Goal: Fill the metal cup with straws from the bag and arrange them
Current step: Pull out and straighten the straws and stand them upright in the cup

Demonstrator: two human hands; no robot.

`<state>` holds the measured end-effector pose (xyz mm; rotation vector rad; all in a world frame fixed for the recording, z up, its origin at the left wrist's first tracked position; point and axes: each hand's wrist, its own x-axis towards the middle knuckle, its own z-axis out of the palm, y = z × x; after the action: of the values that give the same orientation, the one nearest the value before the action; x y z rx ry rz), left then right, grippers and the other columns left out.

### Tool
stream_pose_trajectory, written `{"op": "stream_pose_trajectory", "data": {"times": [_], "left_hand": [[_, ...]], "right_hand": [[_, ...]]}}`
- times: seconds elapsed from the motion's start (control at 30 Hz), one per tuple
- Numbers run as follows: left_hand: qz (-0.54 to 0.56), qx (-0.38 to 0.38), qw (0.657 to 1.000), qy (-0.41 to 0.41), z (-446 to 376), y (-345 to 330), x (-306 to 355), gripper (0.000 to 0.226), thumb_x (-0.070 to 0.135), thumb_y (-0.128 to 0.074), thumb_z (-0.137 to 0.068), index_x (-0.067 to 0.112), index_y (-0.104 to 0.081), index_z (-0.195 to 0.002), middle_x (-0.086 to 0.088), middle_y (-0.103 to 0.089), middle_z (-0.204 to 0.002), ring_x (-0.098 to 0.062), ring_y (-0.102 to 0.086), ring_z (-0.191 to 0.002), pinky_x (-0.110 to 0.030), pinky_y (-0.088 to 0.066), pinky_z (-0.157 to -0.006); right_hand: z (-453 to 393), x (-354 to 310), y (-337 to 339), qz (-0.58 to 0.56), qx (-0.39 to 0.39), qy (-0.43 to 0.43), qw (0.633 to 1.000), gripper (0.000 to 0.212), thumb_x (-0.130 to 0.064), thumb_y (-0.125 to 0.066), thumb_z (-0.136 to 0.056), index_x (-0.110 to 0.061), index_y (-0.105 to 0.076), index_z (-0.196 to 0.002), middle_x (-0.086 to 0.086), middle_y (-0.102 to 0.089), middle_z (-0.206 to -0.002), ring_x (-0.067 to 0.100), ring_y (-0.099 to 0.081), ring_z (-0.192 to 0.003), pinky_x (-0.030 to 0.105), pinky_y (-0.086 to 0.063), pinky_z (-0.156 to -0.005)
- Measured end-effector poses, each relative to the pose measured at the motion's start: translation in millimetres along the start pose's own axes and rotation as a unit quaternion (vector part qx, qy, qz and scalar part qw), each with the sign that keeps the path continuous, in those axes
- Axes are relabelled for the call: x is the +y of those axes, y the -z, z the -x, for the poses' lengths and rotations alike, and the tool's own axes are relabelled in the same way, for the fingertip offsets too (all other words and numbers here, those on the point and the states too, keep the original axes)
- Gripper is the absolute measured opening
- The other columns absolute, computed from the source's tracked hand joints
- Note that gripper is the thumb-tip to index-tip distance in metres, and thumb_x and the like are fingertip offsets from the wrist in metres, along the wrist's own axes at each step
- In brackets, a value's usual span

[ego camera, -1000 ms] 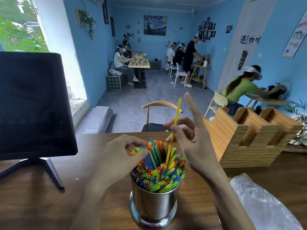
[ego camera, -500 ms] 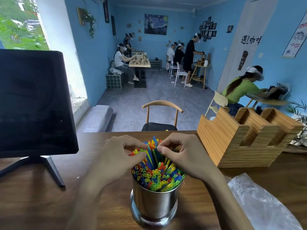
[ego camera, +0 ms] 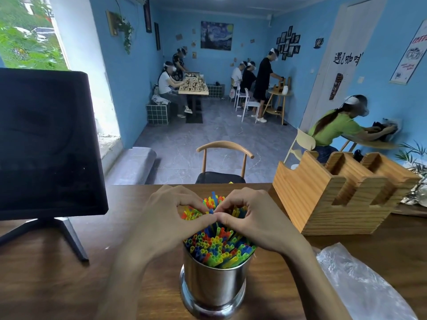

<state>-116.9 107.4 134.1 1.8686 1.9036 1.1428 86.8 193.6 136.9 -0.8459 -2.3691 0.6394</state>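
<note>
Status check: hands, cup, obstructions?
Left hand and right hand both curled around straws. Metal cup upright, packed full. Plastic bag lies right, clear of work.

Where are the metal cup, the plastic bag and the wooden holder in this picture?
metal cup (ego camera: 213, 287): head view, on its shiny front wall.
plastic bag (ego camera: 360, 282): head view, on its crinkled middle.
wooden holder (ego camera: 323, 204): head view, on its near side panel.

Both forearms rise from the lower edge, the left from 7 o'clock, the right from 5 o'clock, and converge at centre. The left hand (ego camera: 171, 218) and right hand (ego camera: 251, 218) are curled inward, backs up, thumb tips touching each other, fingers bent toward 12 o'clock in a shared cupped grip.
</note>
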Motion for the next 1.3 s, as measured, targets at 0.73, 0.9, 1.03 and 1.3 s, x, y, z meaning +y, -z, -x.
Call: {"op": "stream_pose_trajectory", "data": {"times": [0.73, 0.9, 1.03, 1.3], "left_hand": [[0.45, 0.282, 0.846, -0.046, 2.2, 7.6, 27.1, 0.025, 0.022, -0.053, -0.101, 0.029, -0.069, -0.085, -0.001, -0.055, -0.073, -0.014, -0.052, -0.067, -0.025, -0.045, -0.057], [0.341, 0.274, 0.899, 0.026, -0.7, 7.4, 13.5, 0.029, 0.016, -0.049, -0.086, 0.027, -0.068, -0.067, 0.005, -0.063, -0.067, -0.01, -0.059, -0.069, -0.022, -0.045, -0.06], [0.314, 0.272, 0.908, 0.061, -0.6, 5.9, 11.9, 0.025, 0.02, -0.048, -0.08, 0.021, -0.066, -0.063, 0.001, -0.063, -0.063, -0.008, -0.057, -0.064, -0.029, -0.043, -0.062], [0.213, 0.153, 0.963, 0.059, 0.8, 9.5, 8.0, 0.024, 0.025, -0.049, -0.078, 0.02, -0.064, -0.061, -0.003, -0.066, -0.07, -0.004, -0.055, -0.068, -0.027, -0.043, -0.068]], "right_hand": [[-1.6, 7.6, 3.9, -0.121, 0.01, -0.006, 0.993, 0.014, -0.033, -0.068, -0.096, -0.03, -0.075, -0.107, -0.017, -0.074, -0.101, 0.006, -0.067, -0.102, 0.028, -0.055, -0.087], [-1.7, 11.1, 13.9, -0.217, 0.073, -0.045, 0.972, 0.011, -0.019, -0.074, -0.091, -0.03, -0.076, -0.094, -0.011, -0.077, -0.094, 0.007, -0.071, -0.094, 0.021, -0.054, -0.08], [-3.8, 9.8, 18.1, -0.283, 0.065, -0.065, 0.955, 0.008, -0.014, -0.072, -0.091, -0.02, -0.076, -0.094, -0.001, -0.077, -0.094, 0.01, -0.071, -0.091, 0.02, -0.054, -0.078], [-5.3, 0.0, 29.9, -0.37, 0.141, -0.068, 0.916, 0.018, -0.005, -0.076, -0.084, -0.008, -0.073, -0.101, 0.012, -0.078, -0.089, 0.027, -0.077, -0.082, 0.024, -0.055, -0.067]]}}
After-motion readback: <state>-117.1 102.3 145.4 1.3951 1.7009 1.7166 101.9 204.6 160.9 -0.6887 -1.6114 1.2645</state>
